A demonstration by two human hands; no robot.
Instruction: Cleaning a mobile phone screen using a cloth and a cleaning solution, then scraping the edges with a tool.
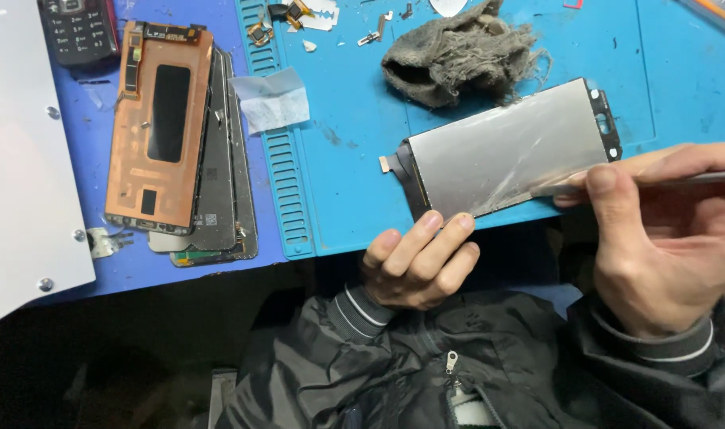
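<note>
At far left a white panel [21, 159] overlaps the table [92, 159]; a dark keypad phone [76, 28] lies at the top edge. Beside it sits a stack of removed phone screens [219, 159], the topmost showing its copper-coloured backing [160, 119]. A folded wipe [271, 99] rests at the border of the blue work mat [339, 175], with small loose parts [299, 16] above it. A grey rag [458, 56] lies further right.

The left hand [418, 262] steadies the lower edge of the display panel [505, 151] in hand, fingers curled against it, grip closed on the panel. The panel lies back-up on the mat, slightly tilted, its silver backing exposed and a flex tab projecting at its left end.

The right hand [664, 238] pinches a thin metal tool [617, 184], grip clamped on it, tip touching the panel's lower right area.

Judgement: scraping is under way. Smeared, scuffed marks show near the tool tip; the rest of the backing appears clean or untouched, which I cannot tell. The panel is not yet with the finished stack.
</note>
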